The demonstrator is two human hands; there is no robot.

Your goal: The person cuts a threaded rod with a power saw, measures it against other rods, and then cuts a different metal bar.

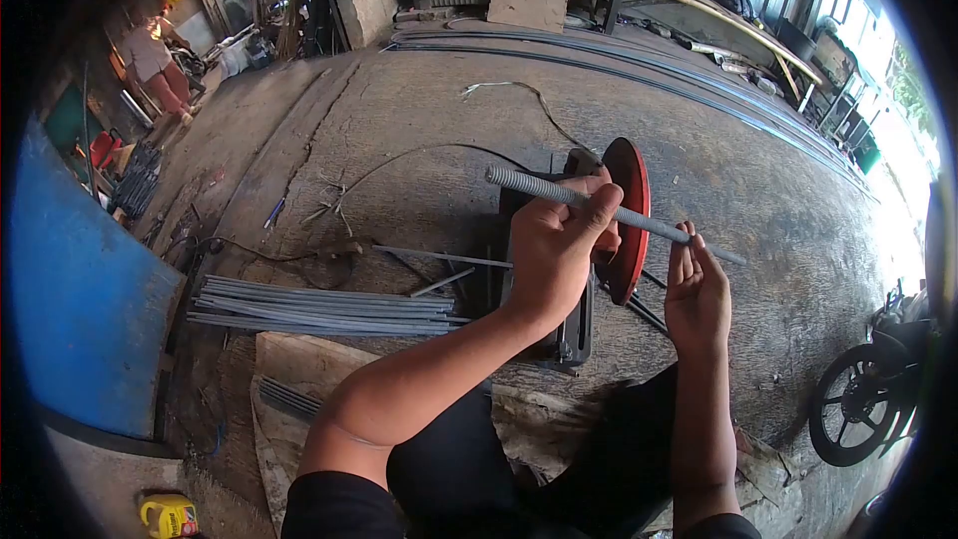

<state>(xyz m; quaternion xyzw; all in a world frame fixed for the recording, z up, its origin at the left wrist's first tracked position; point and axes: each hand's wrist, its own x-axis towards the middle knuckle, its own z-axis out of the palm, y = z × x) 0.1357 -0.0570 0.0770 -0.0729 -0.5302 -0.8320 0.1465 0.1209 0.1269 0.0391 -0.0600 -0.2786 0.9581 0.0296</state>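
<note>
A grey metal rod (644, 222), threaded at its left end, slants across the view in both of my hands. My left hand (554, 250) is closed round the rod near the thread, thumb on top. Farther along, my right hand (699, 289) pinches the rod between thumb and fingers, close to its right end. Just behind the rod is a cut-off saw with a round red guard (631, 274); my left arm and hand hide part of its dark base (574, 339). A bundle of similar grey rods (319, 304) lies on the floor to the left.
More rods (289, 396) lie on a cardboard sheet (284, 354). A cable (429, 147) trails behind the saw. Blue sheet metal (90, 289) stands at left, a yellow container (168, 516) below it. A motorcycle wheel (853, 404) is at right. Another person (155, 55) stands far left.
</note>
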